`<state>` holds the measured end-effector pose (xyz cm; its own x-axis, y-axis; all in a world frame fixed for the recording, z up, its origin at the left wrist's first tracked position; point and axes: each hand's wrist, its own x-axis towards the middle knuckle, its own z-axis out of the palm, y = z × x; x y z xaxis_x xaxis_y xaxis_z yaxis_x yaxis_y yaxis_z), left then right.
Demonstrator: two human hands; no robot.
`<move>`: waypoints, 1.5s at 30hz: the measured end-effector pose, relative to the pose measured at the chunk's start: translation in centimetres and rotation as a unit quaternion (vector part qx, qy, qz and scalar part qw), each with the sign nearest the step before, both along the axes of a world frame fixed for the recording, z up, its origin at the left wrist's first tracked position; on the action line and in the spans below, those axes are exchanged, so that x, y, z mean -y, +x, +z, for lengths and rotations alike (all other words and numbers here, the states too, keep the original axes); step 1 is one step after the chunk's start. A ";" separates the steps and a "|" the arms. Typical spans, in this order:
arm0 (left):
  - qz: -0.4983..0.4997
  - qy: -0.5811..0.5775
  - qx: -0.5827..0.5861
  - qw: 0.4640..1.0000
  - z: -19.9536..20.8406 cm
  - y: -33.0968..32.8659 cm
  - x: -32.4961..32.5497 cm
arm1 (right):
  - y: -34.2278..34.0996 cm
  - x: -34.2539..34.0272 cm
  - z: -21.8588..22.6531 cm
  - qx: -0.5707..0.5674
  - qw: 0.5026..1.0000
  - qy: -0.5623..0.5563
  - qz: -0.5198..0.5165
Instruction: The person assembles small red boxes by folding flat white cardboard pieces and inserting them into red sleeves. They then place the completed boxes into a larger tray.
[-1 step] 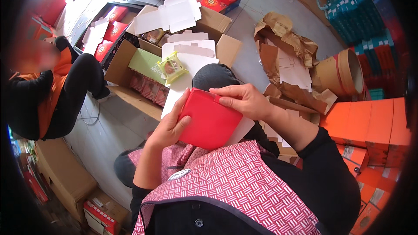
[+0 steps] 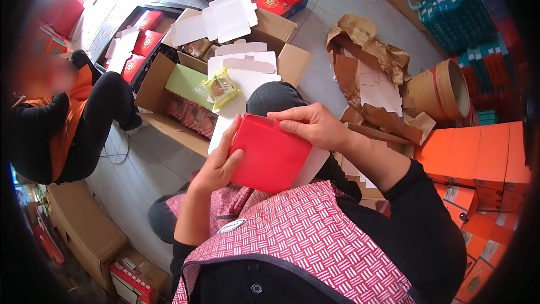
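Note:
A red cardboard box [image 2: 269,155] is held over my lap, its plain red face toward me. My left hand [image 2: 216,164] grips its left edge, thumb on the face and fingers behind. At the far edge my right hand [image 2: 315,126] pinches a small red flap [image 2: 275,125] between thumb and fingers. A white flap [image 2: 315,168] shows at the box's lower right. Beyond the box, a round pastry in a yellow-green wrapper [image 2: 221,88] rests on flat white carton blanks [image 2: 225,126]. The inside of the red box is hidden.
An open brown carton [image 2: 169,129] holds a green box [image 2: 191,87] and pink packets. Crumpled brown paper [image 2: 360,34] and a round drum [image 2: 436,93] stand to the right, near stacked orange boxes [image 2: 467,152]. At far left a person [image 2: 62,118] sits.
The red flap at the box's far edge sits slightly lower under my right fingers. Otherwise, only a slight shift of the whole view shows.

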<state>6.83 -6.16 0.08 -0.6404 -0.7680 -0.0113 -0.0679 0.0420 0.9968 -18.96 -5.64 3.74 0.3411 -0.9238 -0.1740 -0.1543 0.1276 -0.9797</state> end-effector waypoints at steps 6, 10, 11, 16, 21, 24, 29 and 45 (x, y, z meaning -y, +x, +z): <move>0.062 0.046 -0.058 0.995 -1.2 -0.6 -2.3 | 0.5 0.5 1.0 -0.022 0.999 0.043 0.021; 0.077 0.063 -0.070 0.993 -0.4 -1.1 -3.5 | 0.8 -0.1 1.0 -0.038 0.999 0.025 0.012; 0.083 0.055 -0.061 0.993 -0.3 -1.0 -3.7 | 1.0 -0.4 1.0 -0.043 0.999 0.009 0.018; 0.120 0.053 -0.041 0.991 -0.3 -0.8 -5.0 | 0.7 -0.7 0.9 -0.086 0.993 -0.045 0.074; 0.149 0.094 -0.060 0.983 -0.9 -0.3 -6.9 | 0.8 -1.7 0.6 -0.159 0.957 -0.185 0.158; 0.160 0.075 -0.066 0.982 -1.6 -0.2 -7.5 | 0.9 -0.7 0.9 -0.122 0.965 -0.161 0.165; 0.177 0.085 -0.074 0.978 -1.3 -0.4 -7.9 | 1.5 -0.5 1.5 -0.079 0.993 -0.013 0.085; 0.221 0.068 -0.049 0.972 -2.0 -0.6 -9.4 | 3.2 -2.6 0.0 -0.088 0.993 -0.078 0.022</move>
<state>6.19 3.20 -1.91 -0.2524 -0.9636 -0.0880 0.0456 -0.1027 0.9937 -15.75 -3.07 3.76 0.3580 -0.9294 -0.0898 -0.3274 -0.0349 -0.9442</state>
